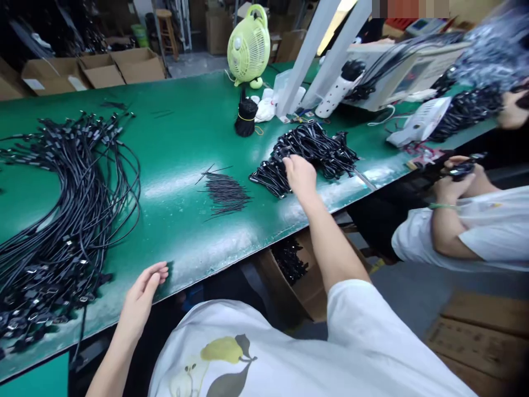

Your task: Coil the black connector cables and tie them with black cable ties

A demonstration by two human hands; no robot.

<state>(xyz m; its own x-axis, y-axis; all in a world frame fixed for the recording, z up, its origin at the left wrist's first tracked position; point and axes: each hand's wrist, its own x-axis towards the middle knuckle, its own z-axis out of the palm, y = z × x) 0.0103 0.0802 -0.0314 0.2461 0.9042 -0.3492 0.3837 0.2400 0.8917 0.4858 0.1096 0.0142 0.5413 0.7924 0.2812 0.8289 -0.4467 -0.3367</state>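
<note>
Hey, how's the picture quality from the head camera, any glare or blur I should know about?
In the head view, pale glare streaks across the green workbench, a pixelated block covers part of the top edge, and a bluish shape at upper right is badly blurred.

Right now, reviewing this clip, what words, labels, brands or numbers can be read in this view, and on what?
No text can be read.
Marks on the flattened cardboard: too blurred to read.
The white machine's panel: nothing legible.
The white T-shirt: only a pear print, no words.
</note>
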